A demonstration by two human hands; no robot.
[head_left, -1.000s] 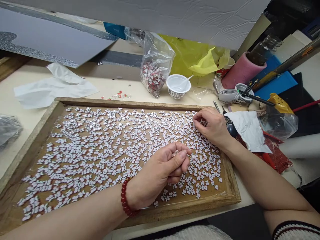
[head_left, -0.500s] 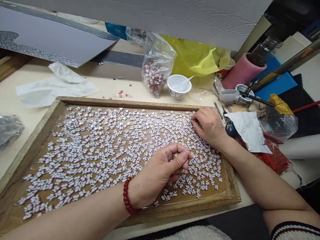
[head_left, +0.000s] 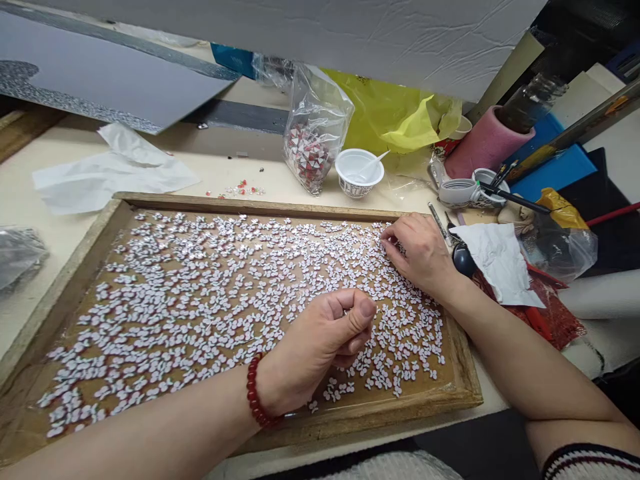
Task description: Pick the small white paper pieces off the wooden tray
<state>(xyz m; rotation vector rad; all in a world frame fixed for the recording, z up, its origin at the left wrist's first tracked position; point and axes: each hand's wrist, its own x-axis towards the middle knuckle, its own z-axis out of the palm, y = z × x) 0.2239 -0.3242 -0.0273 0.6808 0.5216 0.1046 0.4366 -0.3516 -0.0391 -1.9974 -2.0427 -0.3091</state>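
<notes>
A wooden-framed tray is spread with many small flat charms, white on top, shaped like paired cherries with bits of red and green. Above the tray's right half my left hand, with a red bead bracelet at the wrist, is closed in a fist. Its thumb lies over the curled index finger, and the small metal pieces in the palm are hidden now. My right hand rests low at the tray's far right corner, fingers bent and pinched among the charms. Whatever its fingertips hold is hidden.
Behind the tray stand a clear bag of red and white pieces and a white cup with a spoon. White tissue lies at the left. Crumpled paper, a pink roll and a pen crowd the right.
My left thumb and fingers have closed further, covering the small metal pieces that showed in the fist before. My right hand stays at the far right corner.
</notes>
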